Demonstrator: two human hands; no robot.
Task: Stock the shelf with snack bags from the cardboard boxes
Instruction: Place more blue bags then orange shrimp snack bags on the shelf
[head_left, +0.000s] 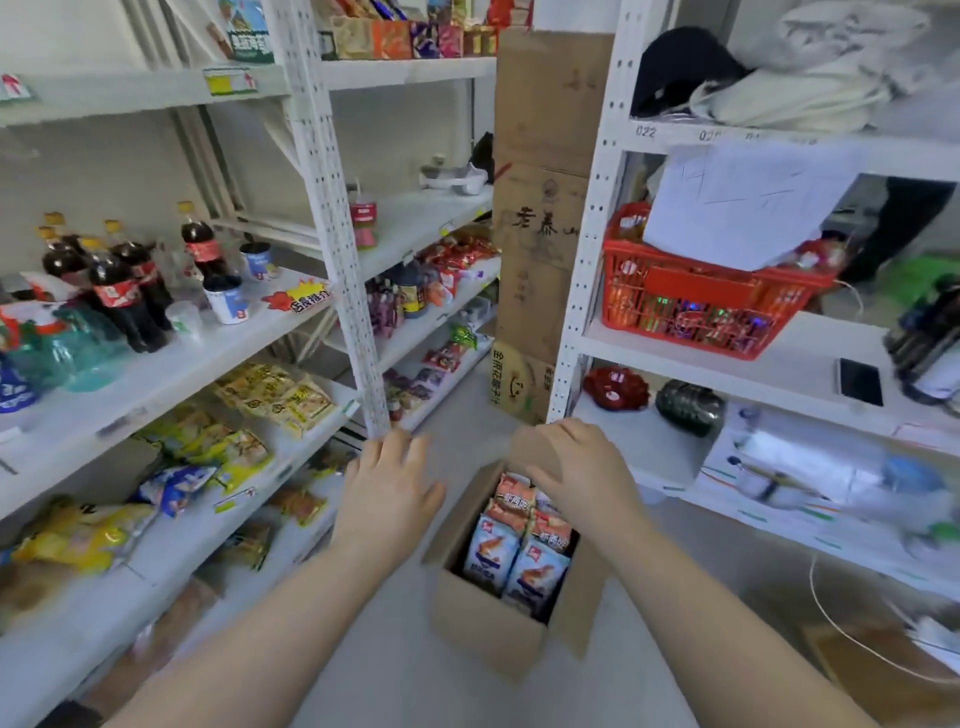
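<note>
One open cardboard box (498, 639) is seen on the floor between two white shelving units, and at least six snack bags (491, 553) are counted standing upright inside it: two blue-and-white ones at the near end and orange ones behind them. The far flap (535, 449) of the box is gripped by the right hand (571, 467), with the fingers curled over its top edge and the thumb laid against its near face. The left hand (387, 488) is held just left of the box, fingers straight and close together, with nothing in it.

On the left shelf (156, 374), five yellow-capped cola bottles (117, 296) can be counted, with two blue-printed paper cups (226, 301) beside them. Yellow snack packets (275, 392) are laid on the board below. One red wire basket (696, 312) and one dark phone (860, 382) are seen on the right unit.
</note>
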